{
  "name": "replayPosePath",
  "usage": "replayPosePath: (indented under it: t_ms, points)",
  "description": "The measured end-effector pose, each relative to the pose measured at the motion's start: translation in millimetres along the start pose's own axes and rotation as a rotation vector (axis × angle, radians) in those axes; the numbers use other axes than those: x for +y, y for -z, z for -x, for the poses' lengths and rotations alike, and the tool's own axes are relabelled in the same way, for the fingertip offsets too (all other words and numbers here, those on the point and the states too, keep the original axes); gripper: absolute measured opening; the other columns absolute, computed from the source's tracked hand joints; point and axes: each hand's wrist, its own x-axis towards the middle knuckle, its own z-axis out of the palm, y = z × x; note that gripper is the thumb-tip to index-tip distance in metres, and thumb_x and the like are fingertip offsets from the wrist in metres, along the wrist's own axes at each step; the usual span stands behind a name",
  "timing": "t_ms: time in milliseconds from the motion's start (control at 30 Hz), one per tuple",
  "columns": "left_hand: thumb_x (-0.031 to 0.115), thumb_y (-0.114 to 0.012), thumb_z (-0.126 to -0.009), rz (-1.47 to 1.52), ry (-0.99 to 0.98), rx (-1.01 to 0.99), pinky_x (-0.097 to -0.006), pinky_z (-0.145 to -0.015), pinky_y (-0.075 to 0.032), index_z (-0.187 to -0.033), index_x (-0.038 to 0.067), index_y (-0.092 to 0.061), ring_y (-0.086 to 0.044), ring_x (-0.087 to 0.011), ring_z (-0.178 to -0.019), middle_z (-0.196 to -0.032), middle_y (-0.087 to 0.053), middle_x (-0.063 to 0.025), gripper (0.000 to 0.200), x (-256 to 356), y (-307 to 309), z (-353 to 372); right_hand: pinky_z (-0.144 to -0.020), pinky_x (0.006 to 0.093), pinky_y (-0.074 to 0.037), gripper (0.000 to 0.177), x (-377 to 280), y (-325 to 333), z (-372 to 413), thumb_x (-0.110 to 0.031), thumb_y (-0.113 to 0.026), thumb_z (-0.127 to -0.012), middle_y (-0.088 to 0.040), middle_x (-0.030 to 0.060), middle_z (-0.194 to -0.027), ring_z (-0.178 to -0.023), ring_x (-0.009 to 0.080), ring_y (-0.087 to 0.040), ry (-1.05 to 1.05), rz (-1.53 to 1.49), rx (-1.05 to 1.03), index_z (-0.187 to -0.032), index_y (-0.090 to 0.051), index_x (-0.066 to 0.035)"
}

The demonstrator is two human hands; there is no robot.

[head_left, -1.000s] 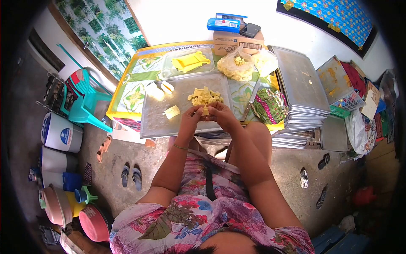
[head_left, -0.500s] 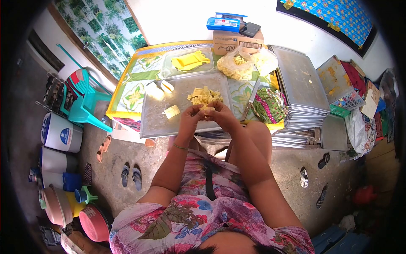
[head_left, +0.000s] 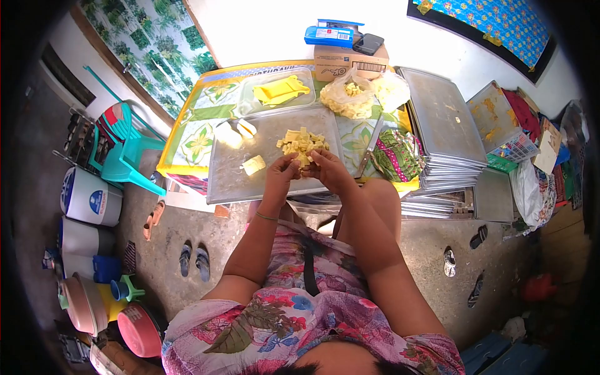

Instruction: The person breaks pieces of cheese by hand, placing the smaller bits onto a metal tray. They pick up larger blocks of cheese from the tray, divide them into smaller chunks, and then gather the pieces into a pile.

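Observation:
A heap of small yellow cut pieces [head_left: 302,141] lies on a metal tray [head_left: 240,186] in front of me. My left hand [head_left: 282,170] is at the heap's near edge, thumb and fingers pinched together. Close beside it on the right, my right hand [head_left: 329,171] is also pinched, its fingertips over the near side of the heap. Whatever lies between the fingertips is too small to name. Left of the heap sits a pale yellow block [head_left: 254,165]. Farther back on the tray are a whitish block [head_left: 229,134] and a white-and-orange item [head_left: 247,129].
Behind the tray is a clear container [head_left: 249,107] with a yellow cloth [head_left: 284,90]. To the right are a plastic bag of yellow pieces [head_left: 347,103], a knife [head_left: 369,153], a green-and-pink cloth [head_left: 399,156] and stacked metal trays [head_left: 444,119]. A teal chair [head_left: 128,156] stands left.
My fingertips have drawn slightly apart, and the yellowish piece seen between them is no longer distinct. The right hand has risen a little over the heap's near side.

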Motion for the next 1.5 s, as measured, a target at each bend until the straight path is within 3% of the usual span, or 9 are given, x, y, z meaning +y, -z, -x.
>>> replayPosePath:
  t_ms: [467,667,1267,1500]
  points:
    - [0.017,-0.062,-0.088,0.009,0.045,0.021,-0.0226,-0.061,-0.049,-0.111,0.000,-0.058,-0.056,-0.0093,-0.065,-0.084,-0.062,-0.0038,0.029,3,-6,2,-0.066,0.0311,-0.056,0.021,3,8,-2,-0.006,-0.064,-0.082,-0.060,0.0095,-0.090,-0.074,0.0207,-0.063,0.061,0.104,0.039,-0.100,-0.053,-0.003]
    - [0.016,-0.061,-0.088,0.024,0.055,-0.010,-0.0231,-0.062,-0.049,-0.108,-0.001,-0.058,-0.056,-0.0096,-0.065,-0.084,-0.061,-0.0038,0.025,3,-5,3,-0.065,0.0291,-0.056,0.025,9,17,-7,-0.006,-0.067,-0.080,-0.060,0.0078,-0.091,-0.074,0.0171,-0.063,0.071,0.326,0.088,-0.101,-0.054,-0.002]
    - [0.017,-0.059,-0.089,0.025,0.133,-0.091,-0.0227,-0.063,-0.047,-0.108,-0.001,-0.057,-0.055,-0.0084,-0.067,-0.082,-0.059,-0.0020,0.026,9,-7,5,-0.064,0.0283,-0.055,0.019,4,10,-2,-0.013,-0.063,-0.086,-0.057,0.0046,-0.090,-0.076,0.0163,-0.062,0.050,0.156,0.083,-0.101,-0.054,-0.005]
    - [0.017,-0.060,-0.088,-0.015,0.104,-0.092,-0.0226,-0.064,-0.047,-0.109,0.002,-0.058,-0.055,-0.0081,-0.069,-0.084,-0.060,-0.0018,0.026,11,-13,8,-0.065,0.0281,-0.056,0.018,5,9,-2,-0.014,-0.062,-0.087,-0.058,0.0051,-0.092,-0.078,0.0154,-0.061,0.091,0.230,0.093,-0.101,-0.053,-0.005]
